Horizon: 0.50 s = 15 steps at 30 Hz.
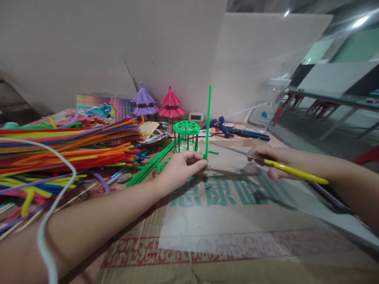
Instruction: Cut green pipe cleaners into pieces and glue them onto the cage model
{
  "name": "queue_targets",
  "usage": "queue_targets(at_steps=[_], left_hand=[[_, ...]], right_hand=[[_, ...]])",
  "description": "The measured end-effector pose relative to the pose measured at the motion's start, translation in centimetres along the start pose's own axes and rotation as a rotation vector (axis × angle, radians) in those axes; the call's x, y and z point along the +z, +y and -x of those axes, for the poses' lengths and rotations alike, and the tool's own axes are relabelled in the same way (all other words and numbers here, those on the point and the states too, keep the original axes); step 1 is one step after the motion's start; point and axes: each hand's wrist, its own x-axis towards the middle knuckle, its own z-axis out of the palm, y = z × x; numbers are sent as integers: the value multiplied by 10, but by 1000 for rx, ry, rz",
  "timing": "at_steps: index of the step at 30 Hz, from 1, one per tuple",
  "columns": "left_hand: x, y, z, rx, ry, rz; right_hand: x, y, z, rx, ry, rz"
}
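My left hand (185, 169) is closed, pinching the lower end of a green pipe cleaner (208, 118) that stands upright over the work surface. Shorter green bits show by its fingertips. In my right hand (271, 156) is a pair of yellow-handled scissors (293, 170), their blades pointing left toward the pipe cleaner but apart from it. Just behind my left hand stands a small round frame (186, 128) with a green spoked top and brown posts. A short green piece (213, 152) lies to the right of that frame.
Bundles of coloured pipe cleaners (68, 138) fill the left side, crossed by a white cable (57, 189). Purple (143, 100) and pink (171, 103) pagoda roofs stand behind. A blue glue gun (220, 126), pliers-like blue tool (248, 134) and clear bottle (266, 106) sit at the back.
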Motion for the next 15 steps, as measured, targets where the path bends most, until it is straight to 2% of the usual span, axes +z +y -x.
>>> queue_targets(at_steps=[3,8,15], left_hand=[[0,0,1,8,-12,-5],[1,-2,2,1,-56,-29],[3,-3,2,-16,-98,-22]], right_hand=[[8,-4,-4,-28,-90,-35],[24,-9,-8,9,-147,-209],[24,-15,-10,15,-156,-237]])
